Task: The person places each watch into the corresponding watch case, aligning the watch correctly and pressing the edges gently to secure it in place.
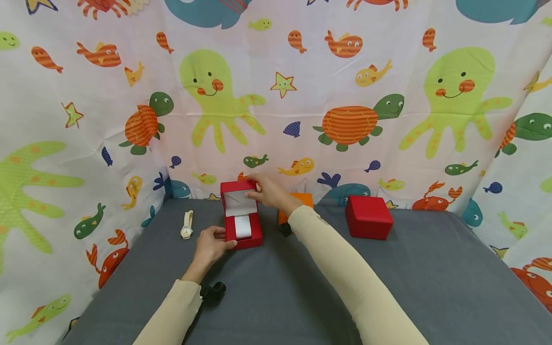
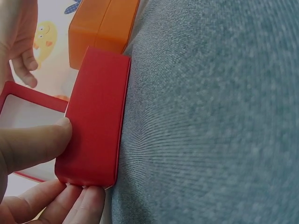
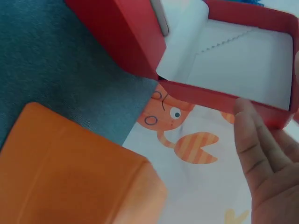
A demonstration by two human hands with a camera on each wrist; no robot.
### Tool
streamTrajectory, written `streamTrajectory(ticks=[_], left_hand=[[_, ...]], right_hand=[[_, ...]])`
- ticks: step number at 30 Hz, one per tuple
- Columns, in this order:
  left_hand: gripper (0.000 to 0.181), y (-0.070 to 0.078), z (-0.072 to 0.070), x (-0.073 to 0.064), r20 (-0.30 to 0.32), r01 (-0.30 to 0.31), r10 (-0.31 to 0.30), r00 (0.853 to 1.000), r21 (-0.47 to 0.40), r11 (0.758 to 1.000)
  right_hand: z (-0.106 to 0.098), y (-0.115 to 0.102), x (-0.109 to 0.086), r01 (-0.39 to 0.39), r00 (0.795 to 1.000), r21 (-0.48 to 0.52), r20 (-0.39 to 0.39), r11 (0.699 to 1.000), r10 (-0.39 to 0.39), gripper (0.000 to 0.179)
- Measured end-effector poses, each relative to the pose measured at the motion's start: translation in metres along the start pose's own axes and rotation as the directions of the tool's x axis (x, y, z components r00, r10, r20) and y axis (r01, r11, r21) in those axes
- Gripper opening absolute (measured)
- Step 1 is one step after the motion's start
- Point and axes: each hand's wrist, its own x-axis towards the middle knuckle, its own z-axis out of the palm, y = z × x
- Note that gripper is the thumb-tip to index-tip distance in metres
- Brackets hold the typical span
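Note:
An open red watch box (image 1: pixel 249 243) stands on the grey cloth, with a white cushion (image 1: pixel 243 227) in its base. Its raised lid (image 1: pixel 236 203) has a white lining. My left hand (image 1: pixel 210 247) grips the base at its front left corner, the thumb (image 2: pixel 44 142) on the front face and the fingers curled against the left side. At the lid's upper right corner is my right hand (image 1: pixel 273 194), pinching the edge between thumb and fingers (image 3: pixel 252 140). Left of the box lies a watch (image 1: pixel 187 226) with a pale strap.
Behind my right forearm an orange box (image 1: pixel 305 199) is partly hidden, a dark object (image 1: pixel 284 230) at its front. A closed red box (image 1: pixel 369 218) stands farther right. A curtain (image 1: pixel 267 100) printed with sea animals hangs along the table's back and sides.

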Motion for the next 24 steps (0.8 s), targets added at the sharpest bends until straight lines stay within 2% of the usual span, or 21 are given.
streamTrajectory(ticks=[5,11,14,17,20,24], left_hand=[[0.054,0.001,-0.001,-0.001,0.005,0.002,-0.002,1.0,0.012,1.0],[0.06,0.003,-0.007,-0.002,0.002,0.0,0.0,1.0,0.013,1.0],[0.059,0.002,-0.012,-0.001,-0.005,-0.031,0.031,1.0,0.018,0.999],[0.055,0.0,-0.02,0.0,-0.008,-0.082,0.083,0.997,0.025,0.996],[0.052,-0.002,-0.029,0.001,-0.011,-0.135,0.135,0.991,0.041,0.99],[0.052,-0.006,-0.043,0.004,-0.022,-0.154,0.156,0.988,0.077,0.985]], right_hand=[[0.004,0.003,-0.011,-0.036,0.999,0.052,-0.023,0.998,0.037,0.075],[0.007,0.005,-0.028,-0.052,0.996,0.112,-0.066,0.992,0.06,0.071],[0.009,0.006,-0.034,-0.051,0.996,0.103,-0.072,0.993,0.058,0.063],[0.012,0.008,-0.04,-0.02,0.998,0.077,-0.05,0.997,0.024,0.05],[0.016,0.009,-0.043,0.029,1.0,0.047,-0.006,0.998,-0.029,0.045],[0.023,0.007,-0.046,0.094,0.995,-0.006,0.029,0.996,-0.094,0.044]])
